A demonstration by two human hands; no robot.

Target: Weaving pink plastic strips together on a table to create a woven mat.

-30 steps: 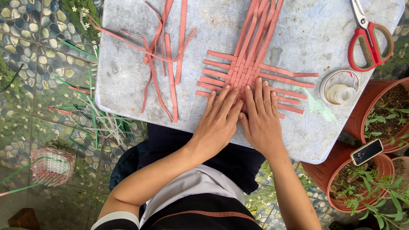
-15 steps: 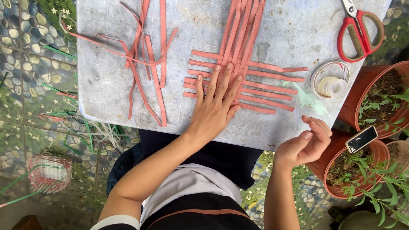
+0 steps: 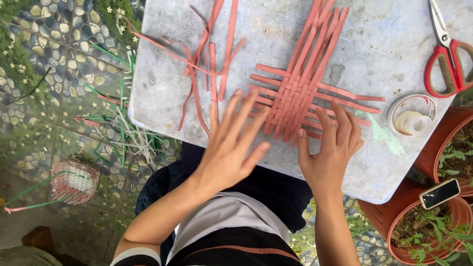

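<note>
A flat woven mat of pink strips [image 3: 301, 93] lies on a grey stone slab [image 3: 157, 93], its loose ends fanning out in four directions. My right hand [image 3: 329, 148] rests flat on the mat's near right corner, fingers spread and pressing the strips. My left hand [image 3: 231, 143] hovers open and blurred above the slab, just left of the mat, its fingertips near a loose pile of pink strips [image 3: 207, 69]. Neither hand grips anything.
Red-handled scissors [image 3: 446, 54] and a roll of clear tape [image 3: 413, 118] lie at the slab's right side. Terracotta pots with plants [image 3: 428, 226] stand to the right, a phone [image 3: 440, 193] on one. Green and white strip scraps [image 3: 128, 128] and a small woven basket [image 3: 74, 181] lie on the pebble floor.
My right hand has come back from the slab's right edge onto the mat. My left hand has lifted off the mat and moved left toward the loose strips.
</note>
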